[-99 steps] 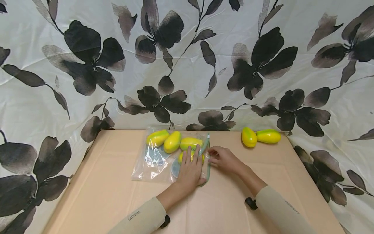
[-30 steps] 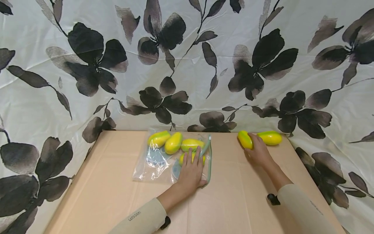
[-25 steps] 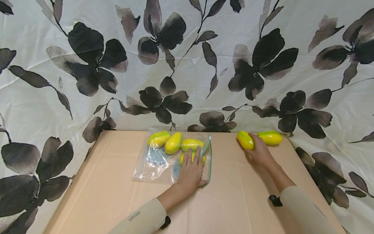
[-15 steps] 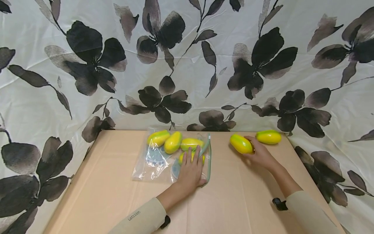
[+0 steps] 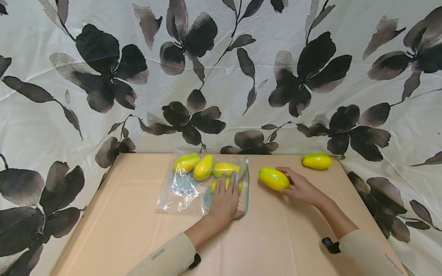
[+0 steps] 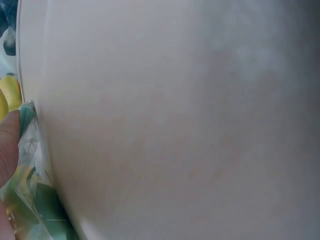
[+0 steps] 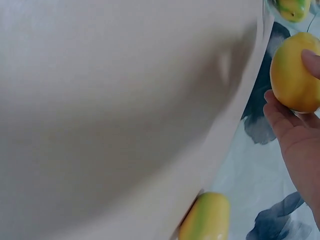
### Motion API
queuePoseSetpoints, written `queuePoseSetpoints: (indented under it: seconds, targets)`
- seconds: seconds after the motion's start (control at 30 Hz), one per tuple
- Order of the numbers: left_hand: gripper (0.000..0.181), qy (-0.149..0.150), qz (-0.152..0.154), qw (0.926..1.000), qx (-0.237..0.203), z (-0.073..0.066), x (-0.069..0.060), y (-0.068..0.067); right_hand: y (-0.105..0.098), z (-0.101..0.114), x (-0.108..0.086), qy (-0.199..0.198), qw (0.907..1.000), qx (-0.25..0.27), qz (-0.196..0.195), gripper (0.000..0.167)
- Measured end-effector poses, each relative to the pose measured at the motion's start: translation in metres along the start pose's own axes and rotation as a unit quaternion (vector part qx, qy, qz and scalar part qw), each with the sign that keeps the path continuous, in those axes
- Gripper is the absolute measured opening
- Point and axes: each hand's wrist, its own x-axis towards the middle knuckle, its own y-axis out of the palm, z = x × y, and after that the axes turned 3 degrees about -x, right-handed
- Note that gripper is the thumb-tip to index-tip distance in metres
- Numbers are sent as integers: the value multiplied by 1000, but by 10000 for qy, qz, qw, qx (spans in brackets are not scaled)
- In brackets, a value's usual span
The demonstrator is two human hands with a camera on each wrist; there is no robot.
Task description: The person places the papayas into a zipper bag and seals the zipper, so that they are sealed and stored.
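My left hand (image 5: 224, 201) rests flat on a clear zip bag (image 5: 165, 199) with a green edge strip, its fingers stretched over one fruit. Inside the bag lie several yellow-green, papaya-like fruits (image 5: 203, 168). In the left wrist view, my thumb (image 6: 7, 145) lies by the bag's green edge (image 6: 27, 116). My right hand (image 5: 302, 188) grips another yellow-green papaya-like fruit (image 5: 274, 178) by its right end, to the right of the bag's edge. In the right wrist view, the thumb lies on that fruit (image 7: 292, 75) and the fingers lie under it.
One more such fruit (image 5: 316, 160) lies at the back right corner of the tan board (image 5: 138, 245). Behind the board hangs a white cloth (image 5: 241, 96) with dark flowers.
My right hand has left the bag's edge, gripped the left one of the two loose fruits and carried it left and nearer toward the bag. The left hand stays on the bag.
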Motion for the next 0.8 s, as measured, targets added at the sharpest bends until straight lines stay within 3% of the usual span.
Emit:
queuePoseSetpoints:
  seconds: [0.4, 0.8]
  targets:
    - [115, -7, -23, 10000, -66, 3, 0, 3, 26, 21, 5, -41, 9980, 292, 550, 79]
    - [114, 34, -169, 9997, -156, 1, 0, 2, 37, 31, 11, -227, 9964, 431, 699, 76]
